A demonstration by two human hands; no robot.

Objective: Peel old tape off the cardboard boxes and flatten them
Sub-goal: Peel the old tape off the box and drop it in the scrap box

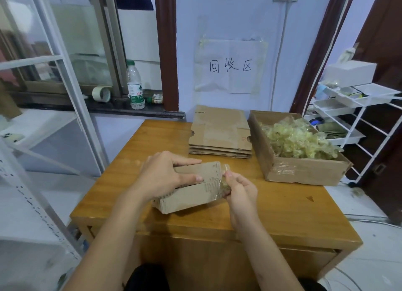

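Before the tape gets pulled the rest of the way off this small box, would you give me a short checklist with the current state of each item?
1. Small box steadied on the wooden table: ok, the left hand grips it from above.
2. Tape gripped: ok, the right hand pinches the loose clear strip at the box's right end.
3. Tape fully detached: cannot tell, the far end is hidden behind the fingers.
4. Scrap box for tape within easy reach: ok, it sits open on the right, already holding a heap of peeled tape.
5. Flattened stack ready for the next box: ok, it lies behind, apart from the hands.
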